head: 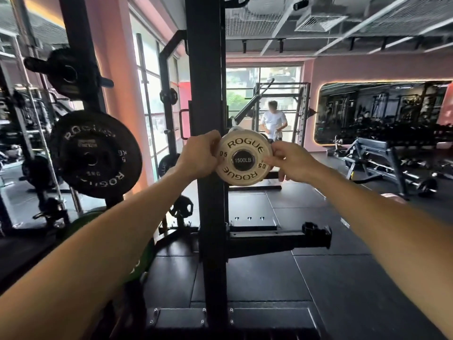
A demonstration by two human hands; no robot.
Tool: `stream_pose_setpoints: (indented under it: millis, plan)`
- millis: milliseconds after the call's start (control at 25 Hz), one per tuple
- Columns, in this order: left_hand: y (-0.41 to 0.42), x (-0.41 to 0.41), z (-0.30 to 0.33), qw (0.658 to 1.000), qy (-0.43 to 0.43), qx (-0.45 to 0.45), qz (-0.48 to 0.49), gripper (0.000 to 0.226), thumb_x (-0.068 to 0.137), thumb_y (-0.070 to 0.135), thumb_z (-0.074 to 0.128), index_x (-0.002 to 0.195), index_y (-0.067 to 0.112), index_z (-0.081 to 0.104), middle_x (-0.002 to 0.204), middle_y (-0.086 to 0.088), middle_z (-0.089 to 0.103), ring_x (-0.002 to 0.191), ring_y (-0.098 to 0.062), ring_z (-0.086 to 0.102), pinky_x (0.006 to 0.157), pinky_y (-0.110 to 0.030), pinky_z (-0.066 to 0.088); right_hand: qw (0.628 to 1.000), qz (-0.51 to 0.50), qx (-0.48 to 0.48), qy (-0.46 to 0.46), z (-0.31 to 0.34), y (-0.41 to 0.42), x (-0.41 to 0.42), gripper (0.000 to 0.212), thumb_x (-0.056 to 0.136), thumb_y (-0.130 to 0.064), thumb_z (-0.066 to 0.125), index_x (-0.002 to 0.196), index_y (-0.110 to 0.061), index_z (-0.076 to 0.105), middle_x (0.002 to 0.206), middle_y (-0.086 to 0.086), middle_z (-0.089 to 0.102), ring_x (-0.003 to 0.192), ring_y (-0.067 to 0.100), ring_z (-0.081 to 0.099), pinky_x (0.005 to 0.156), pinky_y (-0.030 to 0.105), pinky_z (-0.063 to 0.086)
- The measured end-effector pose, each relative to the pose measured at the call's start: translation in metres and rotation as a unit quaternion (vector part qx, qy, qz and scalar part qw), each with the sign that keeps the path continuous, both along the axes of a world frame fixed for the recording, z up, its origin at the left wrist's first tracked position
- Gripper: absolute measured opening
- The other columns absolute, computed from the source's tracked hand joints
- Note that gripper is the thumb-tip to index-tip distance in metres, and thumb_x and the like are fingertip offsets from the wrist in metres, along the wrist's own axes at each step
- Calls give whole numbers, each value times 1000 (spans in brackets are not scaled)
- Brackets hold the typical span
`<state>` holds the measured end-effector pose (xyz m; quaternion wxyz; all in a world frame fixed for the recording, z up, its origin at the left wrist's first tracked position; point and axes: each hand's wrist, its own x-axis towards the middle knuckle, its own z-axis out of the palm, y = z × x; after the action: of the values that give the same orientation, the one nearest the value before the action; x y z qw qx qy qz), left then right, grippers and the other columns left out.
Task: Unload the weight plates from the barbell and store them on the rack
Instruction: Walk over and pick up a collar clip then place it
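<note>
White plate upright, facing camera, both hands gripping

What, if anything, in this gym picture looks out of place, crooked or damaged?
Nothing stands out. Both hands, left and right, grip the white plate squarely on the barbell end. The black plate hangs flat on the rack.

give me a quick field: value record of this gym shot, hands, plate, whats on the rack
left hand: left hand grips the left edge of the white plate
right hand: right hand grips its right edge
plate held: white plate, marked ROGUE, on the barbell end reading 1500LB
rack: black upright just left of the plate
stored: black plate marked ROGUE on a peg at left
background: person in a white shirt near the window
</note>
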<state>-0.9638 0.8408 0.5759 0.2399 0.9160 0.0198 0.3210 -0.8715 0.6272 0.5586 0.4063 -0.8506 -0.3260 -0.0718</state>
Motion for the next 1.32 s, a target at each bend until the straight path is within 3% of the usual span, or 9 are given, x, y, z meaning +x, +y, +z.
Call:
stream_pose_setpoints:
  millis: [200,320,560,840,1000,1200,1320]
  plan:
    - [10,25,2,1000,13,6,-6,21,79,3,68,93,16,58,86,0,64,85,-26,66,75,-43,59,999,-26,-10,-20,-1,12,21,13,95,-24,59,95,-11,56,88,10,69,39,18,55,41,25,43]
    - [14,44,5,999,2,50,8,16,83,6,65,96,13,59,84,1,62,82,-21,61,74,-36,55,999,-42,-21,-25,-1,20,39,11,95,-28,58,90,-19,53,86,8,69,37,16,57,41,25,43]
    - [32,93,0,998,-5,55,13,15,81,7,62,96,12,62,89,-2,66,84,-22,60,72,-34,49,999,-46,-5,-16,-2,35,81,28,94,-34,59,110,-11,58,95,9,71,34,14,56,40,24,43]
    - [55,158,-4,998,-8,55,27,14,81,10,61,94,16,62,88,-1,67,85,-23,61,77,-36,52,999,-38,-8,-7,-1,56,146,21,95,-32,59,103,-13,57,92,6,72,35,18,55,41,25,42]
    - [72,206,-6,998,-11,55,36,12,80,12,58,90,18,62,86,-2,70,82,-25,63,75,-36,53,999,-33,-26,-25,2,70,190,23,94,-40,58,88,-18,55,83,3,72,35,16,55,44,27,44]
    - [92,271,-6,997,0,50,52,11,79,13,56,87,17,62,84,-3,69,81,-27,62,72,-36,51,998,-38,-48,-32,7,92,256,27,94,-40,58,96,-13,59,82,-1,65,40,19,59,45,28,48]
    - [101,301,-5,998,6,43,56,11,78,11,55,85,16,61,83,-3,68,80,-26,60,68,-33,45,997,-31,-52,-39,9,103,290,23,93,-39,59,89,-16,58,77,-3,61,42,20,60,46,30,47]
